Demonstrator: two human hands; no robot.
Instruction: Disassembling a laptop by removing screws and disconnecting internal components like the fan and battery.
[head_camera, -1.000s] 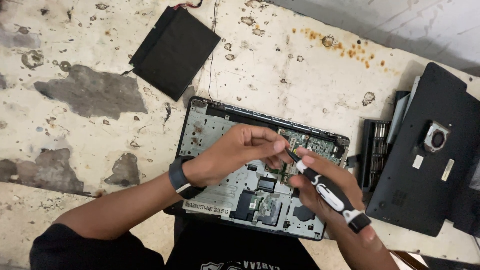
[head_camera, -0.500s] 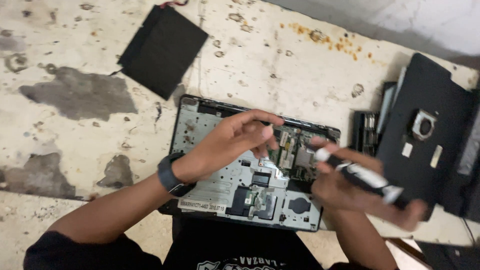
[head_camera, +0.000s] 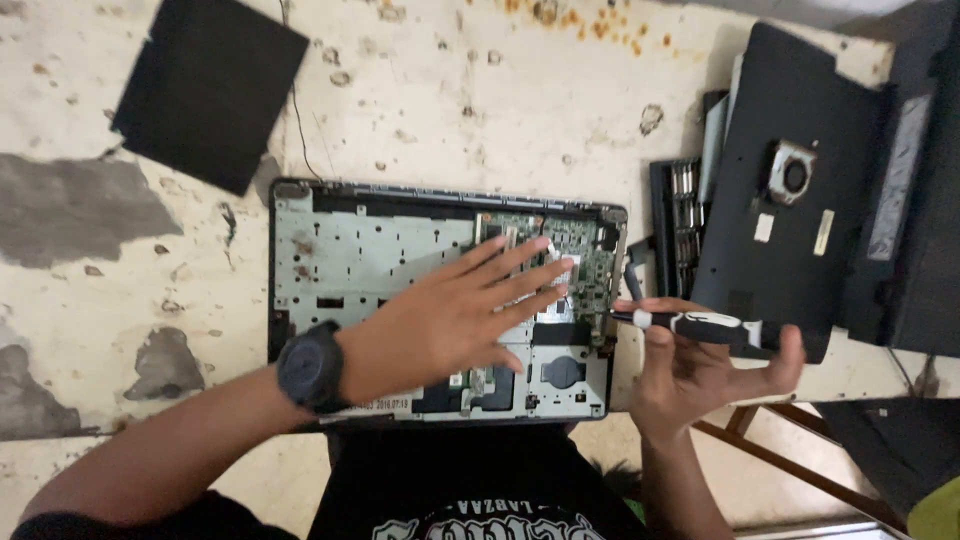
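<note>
Black plastic frames the opened laptop base that I see lying flat at the near edge of the worn, paint-chipped table, its grey inner plate and one green circuit board exposed. My left hand lies flat over the middle of that base, fingers spread wide and straight, tips resting by the circuit board; it holds nothing. One dark wristwatch sits on that wrist. My right hand is just off the base's right edge, palm up, fingers loosely curled under one black-and-white screwdriver, whose tip points left at the base's right rim.

I count one strip label, white and narrow, along the base's near edge, half hidden by my forearm. On the second dark laptop shell to the right, upside down, I count two small stickers, one white square and one pale yellow upright strip, near one round fan. Between shell and base stands one open case of screwdriver bits. One flat black square panel lies at far left, well apart.
</note>
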